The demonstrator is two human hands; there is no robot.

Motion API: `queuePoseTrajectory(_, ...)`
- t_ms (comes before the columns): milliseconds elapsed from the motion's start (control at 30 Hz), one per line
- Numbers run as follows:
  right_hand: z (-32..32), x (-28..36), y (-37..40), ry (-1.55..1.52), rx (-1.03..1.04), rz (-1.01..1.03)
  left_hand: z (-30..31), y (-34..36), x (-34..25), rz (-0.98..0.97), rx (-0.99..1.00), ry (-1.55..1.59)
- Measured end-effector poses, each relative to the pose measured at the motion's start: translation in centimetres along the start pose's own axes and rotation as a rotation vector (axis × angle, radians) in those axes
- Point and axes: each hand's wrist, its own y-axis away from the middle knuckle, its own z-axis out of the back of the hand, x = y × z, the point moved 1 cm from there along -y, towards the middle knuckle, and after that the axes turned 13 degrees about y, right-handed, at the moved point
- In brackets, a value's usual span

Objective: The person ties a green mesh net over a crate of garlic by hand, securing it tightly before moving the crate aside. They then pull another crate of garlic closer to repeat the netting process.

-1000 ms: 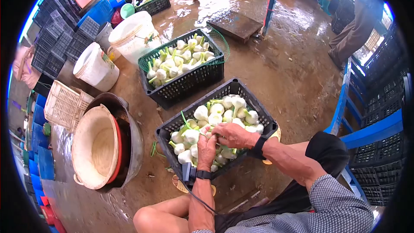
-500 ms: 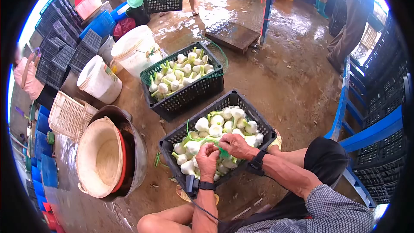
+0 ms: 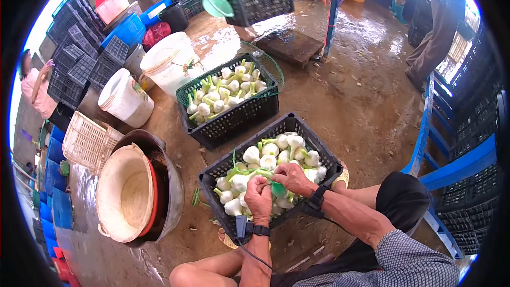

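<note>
In front of me a black plastic crate (image 3: 216, 219) holds white garlic bulbs (image 3: 251, 154) with short green stems. Over its near part, my left hand (image 3: 258, 197) and my right hand (image 3: 291, 178) are close together, fingers pinched. Both grip green netting (image 3: 279, 190), which bunches between and below the fingers. A thin green strand runs over the bulbs to the crate's left side. Just beyond stands a second black crate (image 3: 234, 126) of garlic, with green net (image 3: 272, 72) draped along its rim.
To the left are a large metal tub (image 3: 175, 202) with a pale basin (image 3: 106, 191) in it, white buckets (image 3: 127, 101) and stacked crates. A platform scale (image 3: 289, 47) stands beyond. Farther back, a person carries a crate (image 3: 263, 6). A blue rack (image 3: 419, 143) lines the right.
The person at the back has moved right, toward the scale, with the crate and a green basin. My hands stay nearly in place, still gripping the netting; the view has shifted slightly.
</note>
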Motion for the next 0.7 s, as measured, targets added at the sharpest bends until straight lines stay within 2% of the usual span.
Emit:
queuePoseTrajectory(133,-0.1,-0.3,0.0,0.059,0.042,0.069,0.3,-0.3,-0.2,-0.005,0.016,-0.088)
queuePoseTrajectory(200,0.0,0.2,-0.1,0.244,0.064,0.238,0.5,-0.2,-0.3,-0.009,0.024,-0.109)
queuePoseTrajectory(233,0.1,0.6,0.1,0.243,0.064,0.237,0.5,-0.2,-0.4,-0.022,0.028,-0.106)
queuePoseTrajectory(300,0.6,1.2,0.4,0.139,0.006,0.042,0.5,0.0,-0.6,-0.037,0.030,-0.103)
queuePoseTrajectory(333,0.7,1.2,0.3,0.139,0.007,0.044,0.4,0.1,-0.6,-0.035,0.033,-0.112)
queuePoseTrajectory(400,0.9,1.1,0.2,0.075,0.154,0.127,0.4,0.0,-0.7,-0.036,0.037,-0.119)
queuePoseTrajectory(433,1.0,0.9,0.2,0.076,0.153,0.127,0.4,0.0,-0.8,-0.036,0.033,-0.116)
queuePoseTrajectory(500,1.1,0.7,0.2,0.169,0.169,0.305,0.4,0.0,-0.6,-0.036,0.030,-0.110)
queuePoseTrajectory(633,1.1,0.9,0.4,0.249,0.161,0.378,0.5,0.0,-0.8,-0.042,0.022,-0.123)
queuePoseTrajectory(700,1.6,1.3,1.0,0.353,0.134,0.486,0.6,-0.1,-0.7,-0.049,0.015,-0.139)
